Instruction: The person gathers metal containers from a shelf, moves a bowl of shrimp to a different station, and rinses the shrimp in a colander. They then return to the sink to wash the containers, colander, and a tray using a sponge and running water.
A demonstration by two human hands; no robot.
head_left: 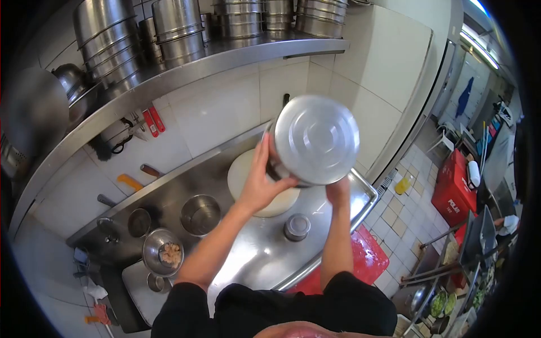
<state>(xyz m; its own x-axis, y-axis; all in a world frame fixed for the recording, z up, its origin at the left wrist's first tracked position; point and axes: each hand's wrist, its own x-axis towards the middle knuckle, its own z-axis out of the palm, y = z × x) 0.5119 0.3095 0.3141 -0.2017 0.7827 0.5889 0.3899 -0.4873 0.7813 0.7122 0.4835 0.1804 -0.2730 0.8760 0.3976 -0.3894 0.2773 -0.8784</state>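
A round stainless steel pot (318,141) is raised over the metal counter, its ringed base turned up toward me. My left hand (262,183) grips its left side, thumb along the lower edge and fingers up the wall. My right hand (338,192) holds the pot from the near right; its fingers are mostly hidden behind it. Below, a white round board (239,174) lies on the counter, partly covered by the pot and my left hand. A small metal container (297,227) stands on the counter between my forearms.
To the left are a steel pot (200,215), a metal bowl (151,246) with pinkish pieces, and a sink (132,310). Stacked steel pots line the overhead shelf (225,55). Knives hang on the wall. A red cooler (453,186) and another person's hand (499,222) are at right.
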